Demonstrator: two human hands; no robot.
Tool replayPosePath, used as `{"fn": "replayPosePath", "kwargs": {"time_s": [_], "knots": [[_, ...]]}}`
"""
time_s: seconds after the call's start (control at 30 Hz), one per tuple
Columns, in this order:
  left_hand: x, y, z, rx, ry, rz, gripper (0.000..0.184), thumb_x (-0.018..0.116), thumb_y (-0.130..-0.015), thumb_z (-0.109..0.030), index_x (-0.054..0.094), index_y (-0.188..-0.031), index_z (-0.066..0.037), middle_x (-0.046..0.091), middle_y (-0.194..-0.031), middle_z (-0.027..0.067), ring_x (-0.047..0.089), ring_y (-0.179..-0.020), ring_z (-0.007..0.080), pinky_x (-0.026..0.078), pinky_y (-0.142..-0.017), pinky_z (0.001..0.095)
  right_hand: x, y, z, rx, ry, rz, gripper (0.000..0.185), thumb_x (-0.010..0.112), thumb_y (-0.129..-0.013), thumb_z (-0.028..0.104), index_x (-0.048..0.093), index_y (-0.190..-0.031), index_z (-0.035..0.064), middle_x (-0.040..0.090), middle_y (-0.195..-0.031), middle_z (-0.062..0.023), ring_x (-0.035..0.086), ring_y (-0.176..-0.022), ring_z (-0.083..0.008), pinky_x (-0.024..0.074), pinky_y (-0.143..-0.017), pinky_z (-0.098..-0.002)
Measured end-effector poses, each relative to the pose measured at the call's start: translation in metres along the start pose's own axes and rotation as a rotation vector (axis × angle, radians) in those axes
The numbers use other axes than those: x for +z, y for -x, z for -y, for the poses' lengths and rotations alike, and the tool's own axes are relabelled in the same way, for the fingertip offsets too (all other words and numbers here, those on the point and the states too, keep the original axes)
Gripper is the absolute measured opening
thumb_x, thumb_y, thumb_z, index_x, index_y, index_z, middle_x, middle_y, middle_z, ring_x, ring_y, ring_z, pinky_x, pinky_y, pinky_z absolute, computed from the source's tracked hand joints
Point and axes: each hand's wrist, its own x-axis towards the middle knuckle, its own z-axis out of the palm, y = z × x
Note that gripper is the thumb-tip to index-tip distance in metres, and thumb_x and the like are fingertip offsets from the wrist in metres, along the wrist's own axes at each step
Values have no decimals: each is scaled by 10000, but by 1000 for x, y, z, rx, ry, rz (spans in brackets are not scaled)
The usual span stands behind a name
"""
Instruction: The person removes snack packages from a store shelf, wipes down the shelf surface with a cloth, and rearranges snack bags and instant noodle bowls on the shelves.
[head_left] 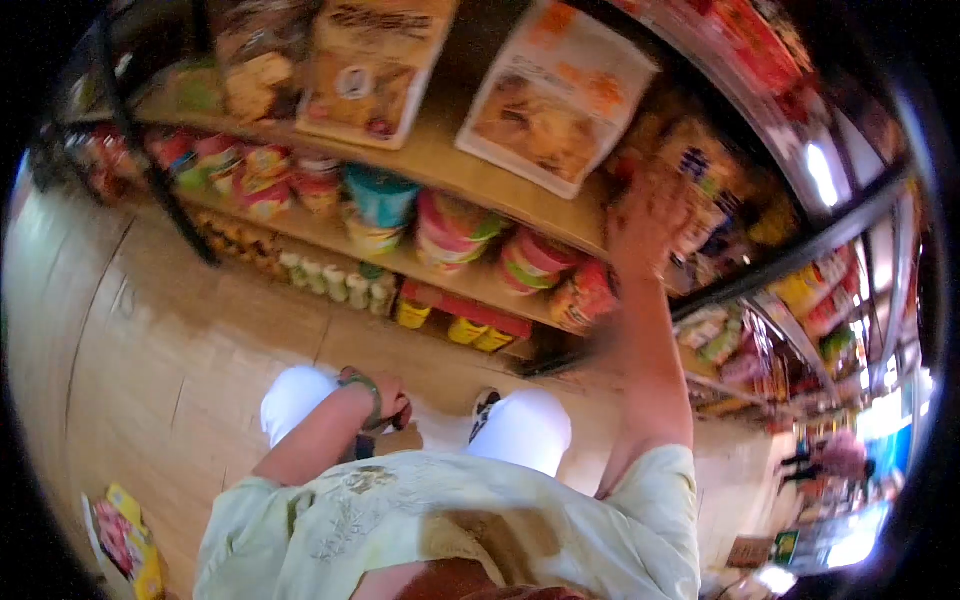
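Observation:
My right hand (650, 215) reaches up to the shelf at the right, fingers stretched out against a plastic snack bag (705, 195) with dark blue lettering; motion blurs the fingertips. To its left, a white-and-orange pouch (555, 95) leans on the same wooden shelf (510, 195). Another tan pouch (370, 75) stands farther left. Low between my knees is my left hand (388, 402), with a green band on the wrist. Its fingers are curled around something small and dark that I cannot make out.
Tubs in pink (450, 235) and blue (380, 205) line the lower shelf, above small bottles (345, 285) and yellow packs. A black shelf post (150, 170) stands at left. A yellow package (130, 540) lies on the floor. People (840, 455) are far right.

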Motion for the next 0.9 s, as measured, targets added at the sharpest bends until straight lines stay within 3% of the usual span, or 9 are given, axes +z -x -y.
{"fn": "replayPosePath", "kwargs": {"time_s": [0.1,0.17,0.27,0.43,0.53,0.6,0.7,0.83,0.9], "knots": [[-33,28,-17,2,230,111,309,436,-781,-312,632,-902,-106,599,-988,147,561,-909,323,427,-783,389,-26,10,12,-68,-49,-125,582,588,-737,273,382,-1249,89,257,-1350,-158,142,-1278,-349,104,-1007,-534],[-38,32,-19,-19,229,27,334,427,-793,-336,635,-867,-85,603,-962,157,561,-900,329,425,-785,401,-48,22,21,-145,-233,-268,485,574,-751,203,434,-1182,33,340,-1292,-188,296,-1200,-373,238,-984,-471],[3,-3,8,9,297,-115,369,410,-810,-371,624,-898,-83,597,-974,166,556,-907,331,419,-798,401,-56,59,36,-251,-580,-188,335,556,-762,126,507,-1076,21,442,-1196,-195,446,-1061,-375,375,-890,-420],[-22,27,-3,-1,312,-336,421,435,-819,-402,537,-1060,-72,571,-1023,181,532,-955,335,416,-816,388,-58,151,77,-187,-842,138,209,535,-756,76,559,-955,17,535,-1017,-184,529,-938,-334,437,-793,-370],[-20,30,-5,-1,560,-482,344,502,-784,-318,571,-930,-15,587,-925,198,548,-868,365,441,-740,384,-53,209,97,43,-1166,439,221,550,-749,89,556,-955,11,543,-986,-193,536,-912,-330,442,-767,-361],[-14,26,2,64,620,-587,353,532,-799,-327,577,-923,0,615,-887,158,584,-795,302,451,-685,369,-52,235,105,50,-1195,766,260,565,-760,122,541,-997,19,544,-1013,-189,535,-920,-319,440,-775,-355],[-20,38,2,411,1818,-129,291,539,-842,-271,582,-969,-12,610,-907,44,571,-832,129,462,-692,269,-62,249,112,-21,-1244,997,337,572,-776,158,506,-1077,21,541,-1053,-181,529,-946,-301,444,-773,-344],[-41,85,-28,780,2014,-12,390,576,-809,-160,469,-1149,-1,565,-1048,65,550,-931,144,434,-830,274,-57,259,122,8,-1337,1054,402,572,-789,187,472,-1145,28,544,-1082,-123,521,-962,-226,432,-788,-309],[-38,95,-39,837,1949,-70,446,573,-805,-151,419,-1193,8,534,-1105,79,526,-986,163,411,-865,296,-67,256,124,263,-1728,1173,302,571,-792,171,539,-1062,42,572,-978,-33,532,-824,-110,433,-685,-249]]}}
